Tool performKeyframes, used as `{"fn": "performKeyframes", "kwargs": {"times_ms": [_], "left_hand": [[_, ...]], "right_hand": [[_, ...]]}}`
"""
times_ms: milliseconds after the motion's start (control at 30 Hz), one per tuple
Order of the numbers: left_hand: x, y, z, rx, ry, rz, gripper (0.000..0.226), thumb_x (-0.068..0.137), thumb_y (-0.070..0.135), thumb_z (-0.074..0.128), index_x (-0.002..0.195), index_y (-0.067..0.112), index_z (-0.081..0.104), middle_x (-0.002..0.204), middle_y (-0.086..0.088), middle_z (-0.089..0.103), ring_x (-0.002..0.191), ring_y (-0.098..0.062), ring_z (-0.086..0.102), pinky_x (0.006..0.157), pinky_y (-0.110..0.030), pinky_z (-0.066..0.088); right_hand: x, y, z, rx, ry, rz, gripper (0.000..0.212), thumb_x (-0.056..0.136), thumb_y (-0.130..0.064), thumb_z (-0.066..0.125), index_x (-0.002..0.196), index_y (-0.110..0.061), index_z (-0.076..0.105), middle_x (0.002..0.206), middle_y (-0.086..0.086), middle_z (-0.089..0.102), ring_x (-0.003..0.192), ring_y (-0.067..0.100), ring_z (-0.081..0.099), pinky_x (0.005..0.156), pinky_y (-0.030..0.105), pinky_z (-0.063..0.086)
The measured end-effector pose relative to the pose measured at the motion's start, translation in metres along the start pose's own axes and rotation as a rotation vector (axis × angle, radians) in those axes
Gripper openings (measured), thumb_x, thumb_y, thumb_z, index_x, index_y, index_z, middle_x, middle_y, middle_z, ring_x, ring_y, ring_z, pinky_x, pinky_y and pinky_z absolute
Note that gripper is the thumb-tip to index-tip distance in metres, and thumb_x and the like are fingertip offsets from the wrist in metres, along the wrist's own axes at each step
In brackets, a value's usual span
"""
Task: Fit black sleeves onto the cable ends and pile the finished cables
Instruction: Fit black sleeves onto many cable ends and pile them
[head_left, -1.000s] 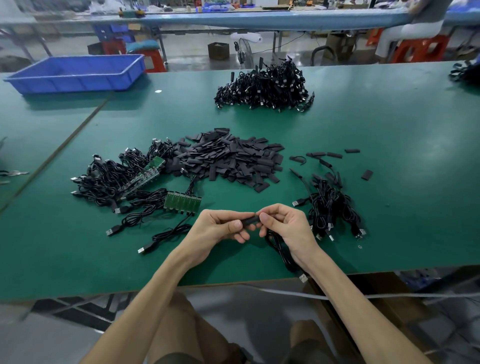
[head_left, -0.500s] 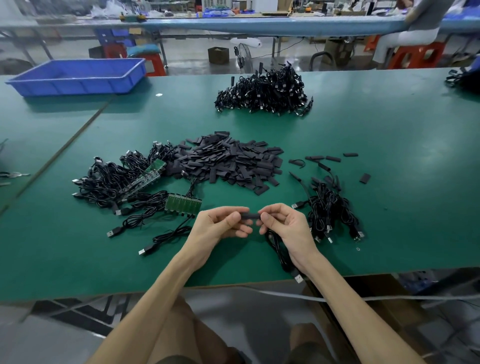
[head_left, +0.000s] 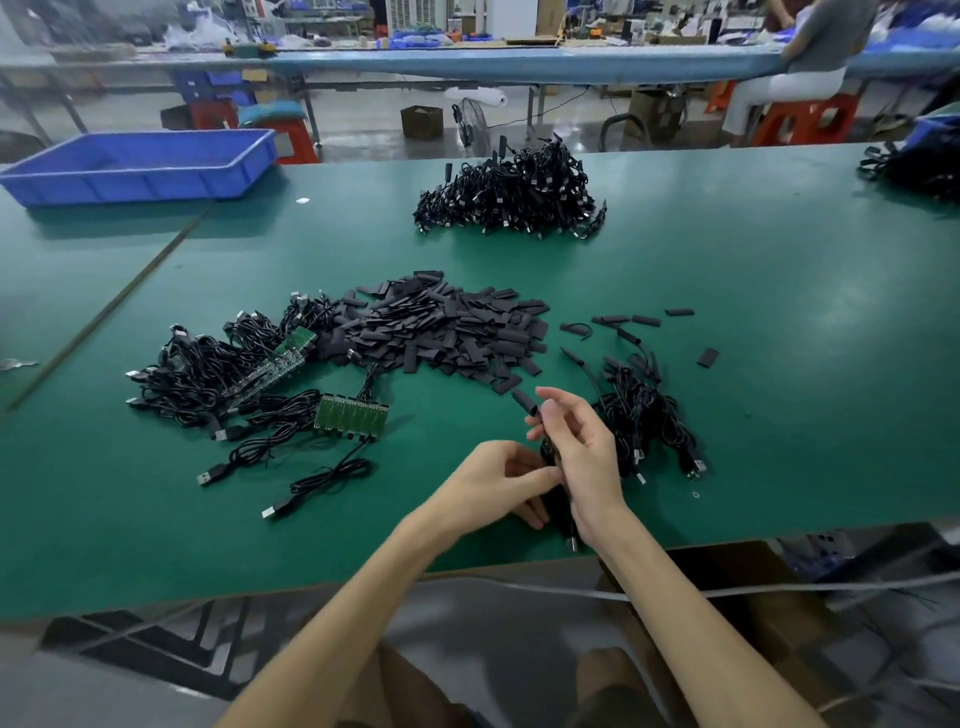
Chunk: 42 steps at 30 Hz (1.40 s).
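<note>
Your right hand has its grip closed on a black cable: thumb and fingers curl round it. The sleeve on the cable's end sticks up just past your fingertips, pointing away from you. Your left hand pinches the same cable lower down in a narrow grip, right against the right hand. The rest of the cable hangs bunched between the two hands. Its metal plug shows under your right wrist, near the edge of the worktop.

Take the heap of loose sleeves as your mark. Both hands are on your side of it, toward its right end. The sleeve you hold is close to the heap's near edge but apart from it. Right of the heap, just beside your right hand, lies a small tangle of cables. A few stray sleeves lie scattered right of the heap too, and a single sleeve lies farther out. Touching the heap's left side is a larger tangle of cables joined to green circuit boards. Two single cables lie on your side of those boards. Beyond the heap, well apart from it, sits a big pile of cables. A blue tray stands far off to the heap's left, at the back.
</note>
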<state>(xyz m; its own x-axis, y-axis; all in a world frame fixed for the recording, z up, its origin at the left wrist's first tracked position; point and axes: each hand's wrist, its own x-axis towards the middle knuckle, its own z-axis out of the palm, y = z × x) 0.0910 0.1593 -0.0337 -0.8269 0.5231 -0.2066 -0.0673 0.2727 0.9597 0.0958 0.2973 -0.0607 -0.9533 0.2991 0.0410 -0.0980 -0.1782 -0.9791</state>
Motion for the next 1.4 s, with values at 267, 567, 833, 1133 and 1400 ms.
{"fn": "performKeyframes", "kwargs": {"times_ms": [267,567,833,1133,1400], "left_hand": [[0.036,0.060,-0.028,-0.057,-0.014,0.073,0.027,0.099,0.025,0.063,0.103,-0.001,0.070,0.088,-0.015,0.077,0.077,-0.026,0.074,0.080,-0.040,0.063],[0.099,0.080,0.035,0.220,-0.061,0.051,0.035,0.098,0.032,0.067,0.106,-0.002,0.069,0.082,-0.012,0.077,0.067,-0.018,0.075,0.071,-0.028,0.062],[0.085,0.065,0.018,0.360,0.222,0.262,0.037,0.097,0.042,0.066,0.119,0.013,0.064,0.111,-0.002,0.061,0.081,-0.013,0.068,0.075,-0.027,0.057],[0.020,0.035,-0.124,1.294,0.412,-0.342,0.027,0.094,0.035,0.068,0.100,0.011,0.057,0.117,-0.013,0.053,0.117,-0.036,0.048,0.108,-0.055,0.032],[-0.014,0.022,-0.146,1.019,0.365,-0.145,0.008,0.083,0.017,0.083,0.085,0.013,0.076,0.076,0.002,0.071,0.066,-0.012,0.062,0.060,-0.027,0.044]], "right_hand": [[0.003,0.002,0.007,0.040,0.038,0.082,0.011,0.102,-0.017,0.062,0.107,-0.016,0.071,0.098,0.005,0.075,0.090,0.016,0.068,0.080,0.033,0.056],[0.001,-0.002,0.006,-0.345,-0.027,0.085,0.026,0.101,0.003,0.051,0.087,-0.018,0.060,0.066,-0.011,0.062,0.055,-0.005,0.058,0.055,0.009,0.044],[-0.002,-0.005,0.006,-0.237,-0.084,0.037,0.027,0.104,0.001,0.051,0.083,-0.012,0.062,0.062,-0.012,0.064,0.057,0.005,0.055,0.057,0.019,0.046],[-0.001,0.001,0.005,-0.228,-0.119,0.018,0.017,0.103,-0.003,0.058,0.104,-0.012,0.071,0.083,0.003,0.074,0.074,0.011,0.068,0.065,0.024,0.054],[-0.003,0.001,0.007,-0.272,-0.160,0.010,0.013,0.101,-0.005,0.061,0.103,-0.013,0.071,0.083,0.002,0.075,0.073,0.011,0.068,0.065,0.025,0.054]]}}
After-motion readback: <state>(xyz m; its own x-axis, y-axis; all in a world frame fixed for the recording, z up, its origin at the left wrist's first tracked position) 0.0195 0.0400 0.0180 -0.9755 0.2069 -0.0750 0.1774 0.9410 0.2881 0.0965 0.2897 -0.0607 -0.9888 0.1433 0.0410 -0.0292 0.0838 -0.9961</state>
